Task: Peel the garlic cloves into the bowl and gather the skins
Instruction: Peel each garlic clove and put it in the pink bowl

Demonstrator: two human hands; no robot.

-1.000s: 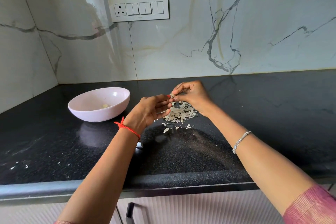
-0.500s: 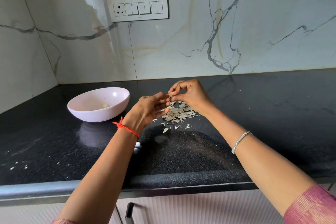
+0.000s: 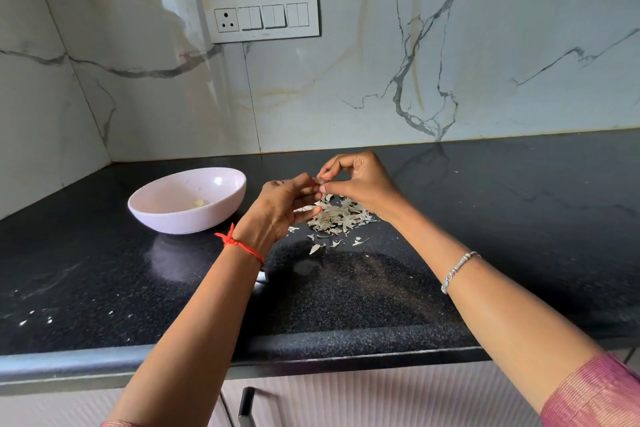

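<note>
In the last second your left hand [image 3: 277,208] and right hand [image 3: 360,184] barely moved and both still pinch the garlic clove [image 3: 319,181] just to the right of the bowl [image 3: 180,222], where the skins [image 3: 339,218] also lie, so I judge this clove unfinished.

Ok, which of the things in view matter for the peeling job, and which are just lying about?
In the job: garlic clove, pinched between left hand and right hand; pink bowl holding a peeled clove; skin pile.

Just there: white specks on the countertop; switch panel; cabinet handle.
</note>
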